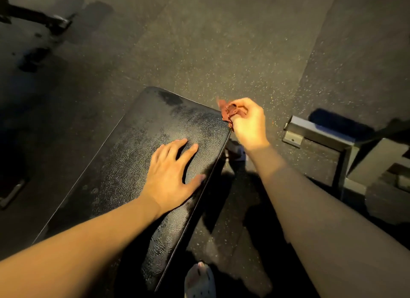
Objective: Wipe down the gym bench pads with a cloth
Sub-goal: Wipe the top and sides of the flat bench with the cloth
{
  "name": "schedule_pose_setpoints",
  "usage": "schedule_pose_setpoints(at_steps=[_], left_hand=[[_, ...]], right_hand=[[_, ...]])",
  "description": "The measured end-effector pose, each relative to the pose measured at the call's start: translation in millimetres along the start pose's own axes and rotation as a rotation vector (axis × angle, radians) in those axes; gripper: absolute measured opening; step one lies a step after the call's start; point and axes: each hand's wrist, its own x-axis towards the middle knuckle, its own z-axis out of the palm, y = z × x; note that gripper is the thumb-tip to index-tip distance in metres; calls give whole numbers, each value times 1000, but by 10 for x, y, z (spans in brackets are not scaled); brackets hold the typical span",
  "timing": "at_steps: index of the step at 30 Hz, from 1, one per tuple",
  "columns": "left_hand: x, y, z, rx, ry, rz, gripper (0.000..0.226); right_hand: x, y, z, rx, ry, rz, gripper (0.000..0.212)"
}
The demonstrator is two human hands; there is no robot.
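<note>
Resting flat on the pad [124, 164] with the left hand [170, 175], fingers spread and released. Pinching a small crumpled red cloth [229, 114] in the right hand [249, 122], fingers curled around it, just at the far right corner of the pad. Long axis of pad: near-left to far-right. From the cloth, most of the surface to the left and nearer; probably to sweep back along this axis.

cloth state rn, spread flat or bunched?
Bunched. The reddish cloth is crumpled in the right hand at the bench pad corner, not spread flat.
</note>
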Motion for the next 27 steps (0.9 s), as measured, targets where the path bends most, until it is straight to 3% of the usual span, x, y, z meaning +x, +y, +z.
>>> schedule_pose_setpoints(at_steps=[4, 6, 8, 10, 13, 15, 18, 21, 24, 27], left_hand=[[7, -30, -68, 4, -72, 17, 79], [62, -5, -193, 15, -195, 6, 84], [148, 57, -385, 2, -357, -40, 87], [252, 147, -694, -133, -402, -107, 83], [403, 385, -1415, -507, -234, -182, 72], [496, 573, -1964, -666, -149, -123, 67], [645, 795, -2706, -751, -51, 30, 61], [836, 990, -3289, -677, 55, 109, 54], [1094, 1208, -3779, -678, 71, -25, 45], [1455, 1405, -4141, -849, 49, -174, 32]], right_hand=[[4, 158, -34, -186, -58, 206, 8], [-205, 154, -177, -228, -73, 330, 11], [-405, -46, -313, -141, -63, 387, 24], [-572, -434, -441, 1, -74, 425, 30], [-693, -1209, -643, 167, -217, 444, 28], [-672, -1702, -775, 211, -283, 455, 26], [-601, -2464, -997, 228, -330, 448, 29], [-478, -3152, -1280, 310, -393, 458, 20], [-270, -3628, -1608, 493, -520, 412, 29], [-29, -3966, -1914, 572, -600, 353, 30]])
